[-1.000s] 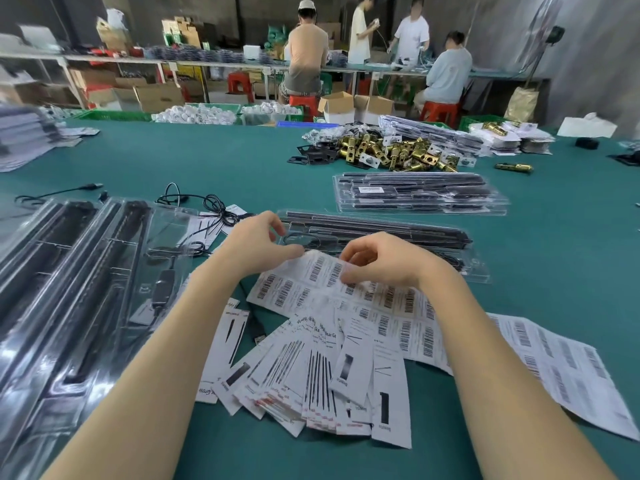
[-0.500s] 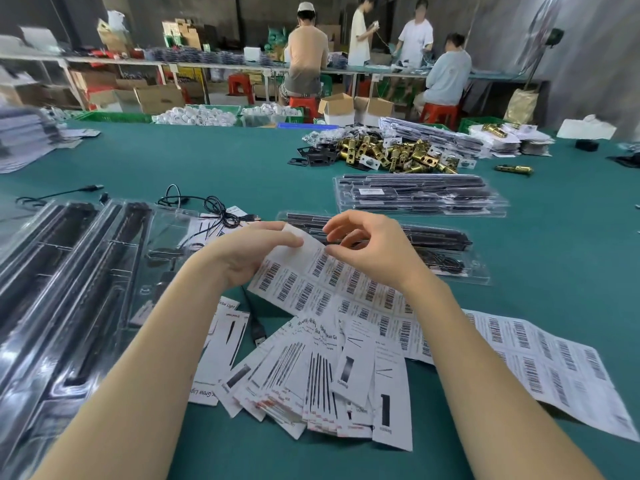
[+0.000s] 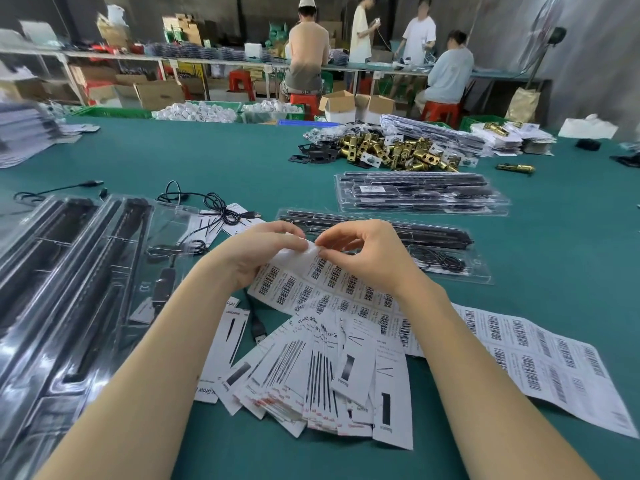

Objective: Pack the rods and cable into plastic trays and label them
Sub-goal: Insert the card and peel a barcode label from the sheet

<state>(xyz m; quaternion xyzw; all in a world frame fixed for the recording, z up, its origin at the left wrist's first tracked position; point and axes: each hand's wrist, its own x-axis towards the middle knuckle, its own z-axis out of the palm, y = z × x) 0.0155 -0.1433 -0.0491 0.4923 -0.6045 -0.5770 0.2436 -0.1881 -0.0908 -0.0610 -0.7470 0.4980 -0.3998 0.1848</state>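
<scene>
A white sheet of barcode labels lies in front of me with its far edge lifted. My left hand holds that edge up, and my right hand pinches a label at the same corner. Just behind my hands lies a packed clear plastic tray with black rods and a coiled cable inside. At the left stand open clear trays holding black rods. A loose black cable lies beyond them. Printed insert cards are fanned out below the label sheet.
A stack of packed trays sits further back on the green table. Brass lock parts are heaped behind it. A second barcode sheet lies at the right. Several people work at a far bench.
Both hands have lifted the far edge of the label sheet off the table and come together at its corner; my right hand now pinches a label there.
</scene>
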